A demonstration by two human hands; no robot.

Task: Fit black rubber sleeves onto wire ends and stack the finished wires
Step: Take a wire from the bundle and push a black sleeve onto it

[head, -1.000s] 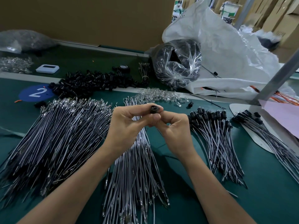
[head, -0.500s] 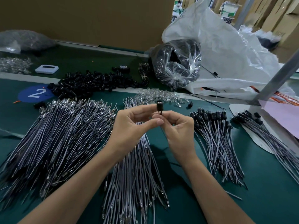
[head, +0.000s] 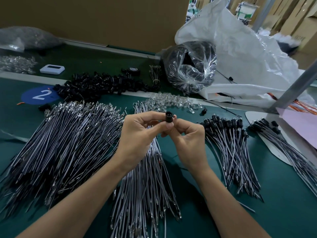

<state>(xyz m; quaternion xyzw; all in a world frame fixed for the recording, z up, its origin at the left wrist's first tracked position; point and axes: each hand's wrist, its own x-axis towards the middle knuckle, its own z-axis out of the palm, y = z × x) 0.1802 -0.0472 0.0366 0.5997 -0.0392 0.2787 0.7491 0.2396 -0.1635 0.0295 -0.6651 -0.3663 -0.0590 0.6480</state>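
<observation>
Worktop (head: 283, 203): dark green. Rubber sleeve (head: 169, 117): black, like the heap of loose sleeves (head: 103, 85) toward the far edge. Bare wires (head: 65, 143), left side: grey with silvery metal tips. Finished wires (head: 231, 152), right side: grey with black ends. Round label (head: 40, 95): blue with a white "2". Small device (head: 52, 69): white. Sheet (head: 298, 124), right edge: pink. Cables (head: 305, 109) beyond it: orange.

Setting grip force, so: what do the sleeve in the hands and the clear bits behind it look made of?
The sleeve looks like black rubber or soft plastic: matte, with only a dull sheen on its rim. The clear bits are transparent and glint sharply, so glass or hard clear plastic; the picture cannot settle which.
</observation>
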